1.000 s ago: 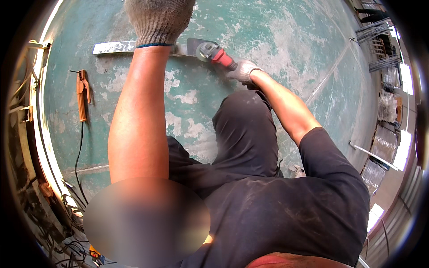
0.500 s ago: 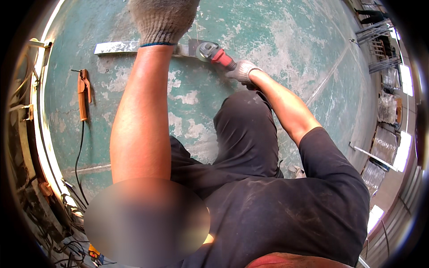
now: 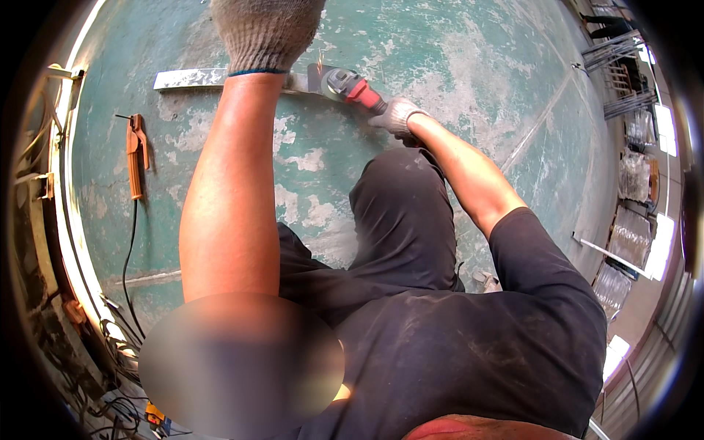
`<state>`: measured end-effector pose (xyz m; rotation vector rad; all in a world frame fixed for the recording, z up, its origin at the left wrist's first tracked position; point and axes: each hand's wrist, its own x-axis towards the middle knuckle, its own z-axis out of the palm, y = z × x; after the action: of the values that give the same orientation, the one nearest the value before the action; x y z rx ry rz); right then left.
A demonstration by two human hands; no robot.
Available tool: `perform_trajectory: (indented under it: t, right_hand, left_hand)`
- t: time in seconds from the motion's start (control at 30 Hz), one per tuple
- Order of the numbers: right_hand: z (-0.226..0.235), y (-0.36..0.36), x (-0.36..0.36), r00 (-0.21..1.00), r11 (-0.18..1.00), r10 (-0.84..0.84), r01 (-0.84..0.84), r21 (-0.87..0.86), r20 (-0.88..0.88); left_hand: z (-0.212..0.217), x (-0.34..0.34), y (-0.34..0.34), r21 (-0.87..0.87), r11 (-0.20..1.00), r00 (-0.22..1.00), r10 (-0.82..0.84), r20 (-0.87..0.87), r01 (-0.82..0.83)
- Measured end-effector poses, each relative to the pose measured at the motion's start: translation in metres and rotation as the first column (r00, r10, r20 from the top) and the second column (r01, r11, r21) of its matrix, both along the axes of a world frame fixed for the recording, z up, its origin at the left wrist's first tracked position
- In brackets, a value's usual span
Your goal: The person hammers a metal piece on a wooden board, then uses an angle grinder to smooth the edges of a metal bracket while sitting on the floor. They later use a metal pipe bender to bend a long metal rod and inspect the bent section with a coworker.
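Observation:
My right hand (image 3: pixel 400 118), in a grey knit glove, is closed round the body of a red and grey angle grinder (image 3: pixel 361 93). The grinder's head and guard lie against the right part of a pale metal bar (image 3: pixel 192 78) on the floor. A few small sparks rise just above the guard. My left hand (image 3: pixel 268 33), gloved as well, is raised close to the camera and covers the middle of the bar. Its fingers run past the upper edge of the picture, so their pose is hidden.
An orange electrode holder (image 3: pixel 135 158) lies left on the worn green floor (image 3: pixel 469 66), trailing a black cable (image 3: pixel 129 253). Tangled cables (image 3: pixel 117 411) fill the lower left. Metal racks (image 3: pixel 623 106) and wrapped stacks (image 3: pixel 632 227) line the right. My bent knee (image 3: pixel 403 187) is near the grinder.
The sparks above the guard look brighter and more distinct now. Both hands, the grinder and the bar keep almost the same places.

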<state>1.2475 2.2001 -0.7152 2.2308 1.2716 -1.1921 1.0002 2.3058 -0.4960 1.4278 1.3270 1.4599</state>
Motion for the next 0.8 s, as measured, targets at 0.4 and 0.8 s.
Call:
perform_trajectory:
  t: [0.4,0.8]
  right_hand:
    - [0.001,-0.012,0.007,0.995,0.994,-0.089,0.091,0.065,-0.039]
    - [-0.002,-0.046,0.018,0.777,0.809,-0.429,0.557,0.187,-0.461]
  left_hand:
    - [0.000,-0.002,0.005,0.014,0.996,0.960,0.088,-0.267,-0.087]
    - [-0.004,-0.009,0.015,-0.068,0.998,0.934,-0.016,-0.357,-0.009]
